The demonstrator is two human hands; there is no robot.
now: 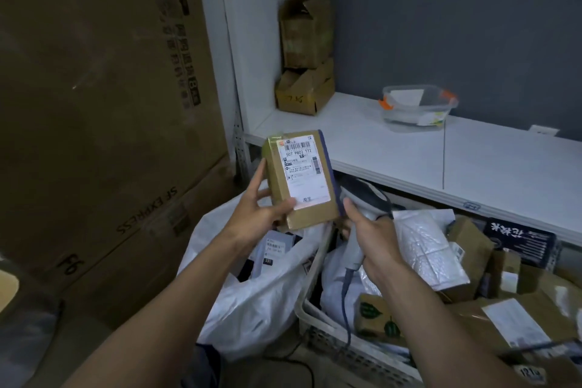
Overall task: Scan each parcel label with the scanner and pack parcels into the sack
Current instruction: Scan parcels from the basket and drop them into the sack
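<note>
Holding a small brown parcel (275, 179) up in the air, the left hand (261, 211) grips it from below and from the side. The thumb lies on the front, by the bottom of the white label (304, 173), and the other fingers (257, 175) curl round the left side and the back. The parcel stands tall and leans a little to the left. Its label faces the camera. It hangs above the open mouth of the white sack (252, 293), which has a few parcels inside it.

The right hand (374, 239) holds the scanner (365, 195) — its fingers are wrapped tight round the pale handle, with the thumb up near the top. The scanner's dark head sits just beside the parcel's lower right edge. I cannot tell if the two touch. A grey cable (346, 293) hangs from the bottom of the handle.

To the right of the sack, touching it, is a pale plastic basket (318, 321) full of more parcels: a white bubble bag (425, 246), brown boxes, and a box with green leaves on it (374, 318).

Behind, a white shelf (409, 154) carries a clear tub (415, 107) with orange clips. In the shelf's corner two small open boxes (305, 57) stand — one on top of the other. Big brown boxes (94, 104) are stacked on the left.
</note>
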